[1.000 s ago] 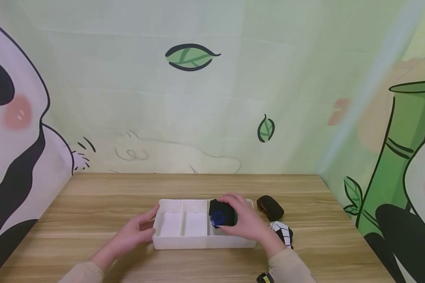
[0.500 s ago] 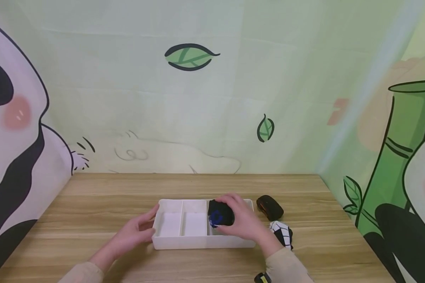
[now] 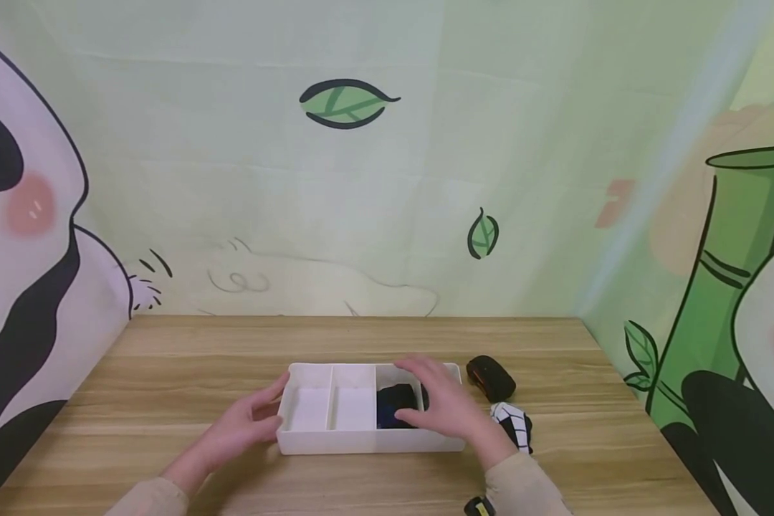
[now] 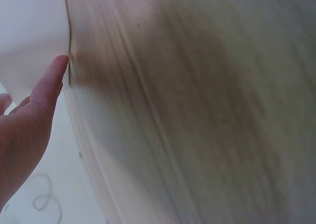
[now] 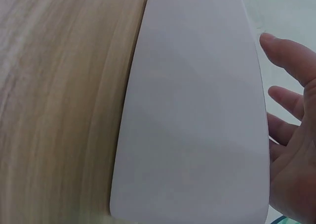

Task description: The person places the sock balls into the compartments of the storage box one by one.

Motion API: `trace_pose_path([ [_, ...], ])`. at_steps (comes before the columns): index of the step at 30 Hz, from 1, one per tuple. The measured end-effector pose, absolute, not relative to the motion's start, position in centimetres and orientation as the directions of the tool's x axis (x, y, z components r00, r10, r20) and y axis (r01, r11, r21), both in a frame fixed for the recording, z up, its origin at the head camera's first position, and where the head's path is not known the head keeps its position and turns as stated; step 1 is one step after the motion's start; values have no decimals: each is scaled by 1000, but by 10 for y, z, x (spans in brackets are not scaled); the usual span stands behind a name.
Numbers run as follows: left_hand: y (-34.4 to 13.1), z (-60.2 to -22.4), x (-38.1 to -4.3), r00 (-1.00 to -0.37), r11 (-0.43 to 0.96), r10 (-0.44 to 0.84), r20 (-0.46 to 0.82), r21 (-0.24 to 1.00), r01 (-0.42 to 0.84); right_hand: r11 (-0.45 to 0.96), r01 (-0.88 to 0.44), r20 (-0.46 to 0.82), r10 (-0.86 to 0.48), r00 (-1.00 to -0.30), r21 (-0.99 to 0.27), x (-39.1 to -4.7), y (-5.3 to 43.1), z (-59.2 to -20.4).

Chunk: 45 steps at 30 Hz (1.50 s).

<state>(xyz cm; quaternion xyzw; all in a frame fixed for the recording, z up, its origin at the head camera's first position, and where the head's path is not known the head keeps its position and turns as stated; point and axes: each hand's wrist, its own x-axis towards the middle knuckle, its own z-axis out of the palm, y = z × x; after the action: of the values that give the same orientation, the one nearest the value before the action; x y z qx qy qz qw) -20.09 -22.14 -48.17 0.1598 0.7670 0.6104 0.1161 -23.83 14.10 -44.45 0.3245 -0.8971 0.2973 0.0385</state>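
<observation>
A white divided box (image 3: 369,442) stands on the table. A dark rolled cloth bundle (image 3: 395,403) lies low in its third compartment from the left. Over that compartment hovers my right hand (image 3: 443,401), thumb and fingers spread apart, the thumb tip overlapping the bundle in the head view. Something dark shows in the rightmost compartment, partly hidden by this hand. My left hand (image 3: 248,419) rests against the box's left end with extended fingers; in the left wrist view a straight finger (image 4: 49,83) lies along the white wall. From the right wrist, the box's long wall (image 5: 192,110) hides the bundle.
Right of the box lie a black rolled bundle (image 3: 491,378) with orange marks and a black-and-white patterned bundle (image 3: 514,424). A small black item with a yellow patch (image 3: 479,507) sits by the right sleeve. A printed cloth backdrop (image 3: 387,179) rises behind the table.
The dark bundle has dropped from between my right fingers into the third compartment, and the fingers have spread off it. My left hand and the box have stayed in place.
</observation>
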Motion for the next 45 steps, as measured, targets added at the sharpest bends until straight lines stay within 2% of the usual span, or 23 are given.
trace_pose_path([
  [17, -221, -480, -201, -923, 219, 385, 18, 970, 110, 606, -577, 310, -494, -812, -548, -231, 156, -443],
  [25, -221, -478, -201, -925, 227, 379, 17, 968, 111, 615, -615, 388, -476, -789, -494, -230, 175, -443],
  [45, -221, -480, -200, -926, 235, 378, 19, 965, 116, 578, -617, 480, -394, -784, -533, -220, 228, -438],
])
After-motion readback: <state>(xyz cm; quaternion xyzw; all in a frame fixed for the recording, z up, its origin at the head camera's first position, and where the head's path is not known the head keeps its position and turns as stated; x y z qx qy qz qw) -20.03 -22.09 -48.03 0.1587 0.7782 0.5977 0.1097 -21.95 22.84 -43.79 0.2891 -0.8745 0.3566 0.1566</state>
